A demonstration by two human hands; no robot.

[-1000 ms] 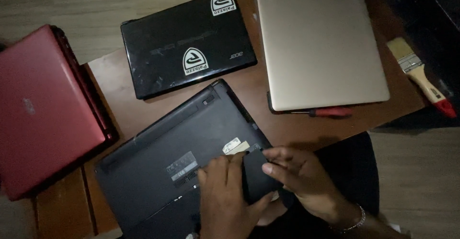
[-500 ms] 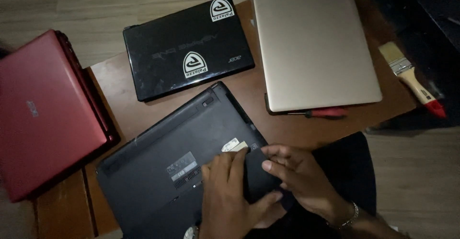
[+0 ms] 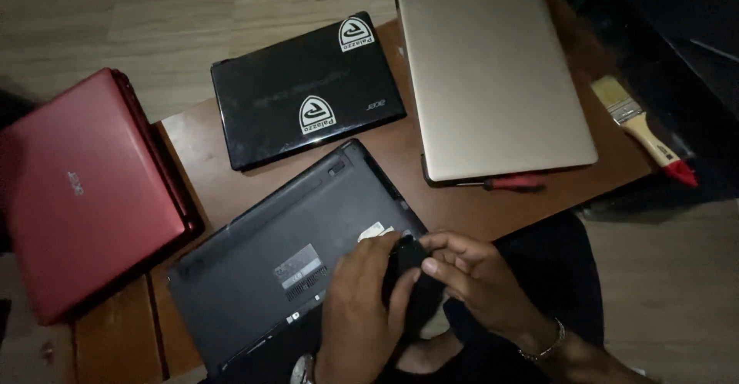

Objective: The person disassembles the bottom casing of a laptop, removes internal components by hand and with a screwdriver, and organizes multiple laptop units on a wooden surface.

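Note:
A dark grey laptop (image 3: pixel 269 265) lies bottom side up on the wooden table (image 3: pixel 196 134), in front of me. My left hand (image 3: pixel 358 307) rests on its near right corner, fingers curled round a black panel piece (image 3: pixel 408 276) at that corner. From the right, my right hand (image 3: pixel 477 276) pinches the same black piece with fingertips, a bracelet on its wrist. A pale sticker (image 3: pixel 373 232) shows just above the fingers.
A red laptop (image 3: pixel 85 192) lies closed at the left, a glossy black laptop (image 3: pixel 308 91) with two stickers behind, a gold laptop (image 3: pixel 493 76) at the right. A red-handled screwdriver (image 3: pixel 512 183) lies by the gold one. A paintbrush (image 3: pixel 643 130) sits on the far right.
Both hands have closed in round the black piece at the laptop's corner, and its edge now stands lifted between the fingers. The view has shifted slightly.

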